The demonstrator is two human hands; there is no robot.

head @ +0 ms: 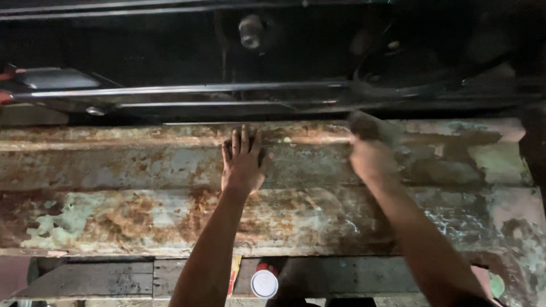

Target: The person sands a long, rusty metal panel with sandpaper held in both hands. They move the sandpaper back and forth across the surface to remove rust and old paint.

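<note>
Head cam: left hand (243, 162) lies flat, fingers spread, on one rusty metal panel (142, 187). Right hand (371, 158) is closed on a blurred pad or scraper (364, 126) at the panel's upper edge. Judging by rust & flaking paint nearly everywhere, only a strip betw. the hands looks worked; most remains. One white-capped can (264, 282) below. Two hands, one tool.

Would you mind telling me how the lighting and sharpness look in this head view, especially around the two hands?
Head view: dim overall, the top nearly black apart from glare streaks on the metal rails; the left hand, flat on the rusty panel, is fairly sharp; the right hand and the dark pad-like thing it grips are smeared by motion blur; the white cap below is bright.
</note>
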